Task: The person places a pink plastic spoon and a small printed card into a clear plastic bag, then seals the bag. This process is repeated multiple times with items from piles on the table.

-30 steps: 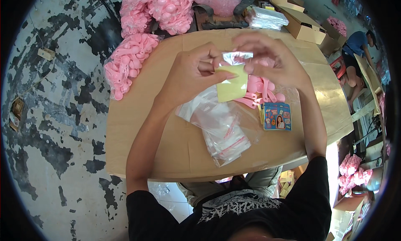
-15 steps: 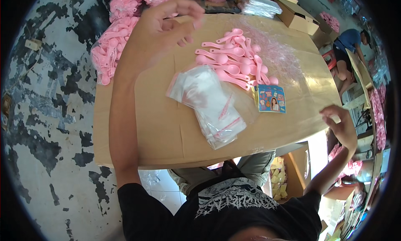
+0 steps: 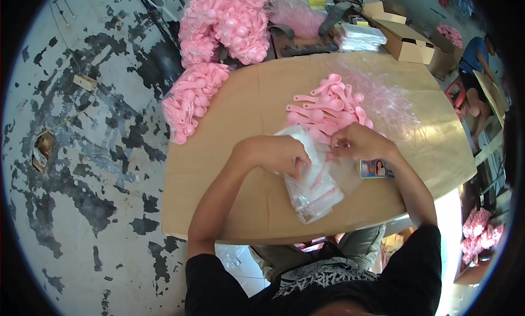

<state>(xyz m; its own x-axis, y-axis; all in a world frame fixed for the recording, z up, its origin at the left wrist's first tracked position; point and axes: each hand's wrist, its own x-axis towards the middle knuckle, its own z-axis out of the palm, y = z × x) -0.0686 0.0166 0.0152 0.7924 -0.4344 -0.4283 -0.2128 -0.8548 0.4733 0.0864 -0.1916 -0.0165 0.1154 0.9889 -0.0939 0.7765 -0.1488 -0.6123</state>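
A stack of clear plastic bags (image 3: 320, 198) lies on the cardboard-topped table in front of me. My left hand (image 3: 280, 156) is over the left side of the stack, its fingers curled and closed; what they grip is hidden. At the stack's upper right, my right hand (image 3: 363, 143) pinches the edge of a clear bag. Just beyond are pink plastic spoons (image 3: 328, 104) in a loose pile, partly covered by that hand. Small printed cards (image 3: 375, 169) with a blue design lie under my right wrist, partly hidden.
Bulging bags of pink spoons (image 3: 197, 97) line the table's far left edge, with more bagged spoons (image 3: 240, 29) behind. Thin clear film (image 3: 391, 100) spreads over the far right. Packed plastic sleeves (image 3: 359, 37) and a cardboard box (image 3: 404, 39) stand beyond. Another person (image 3: 474, 59) sits at far right.
Both hands have come inward to the bag stack, the left from the far left, the right from beyond the table's right edge. My right hand has taken hold of a bag edge. The view has shifted.
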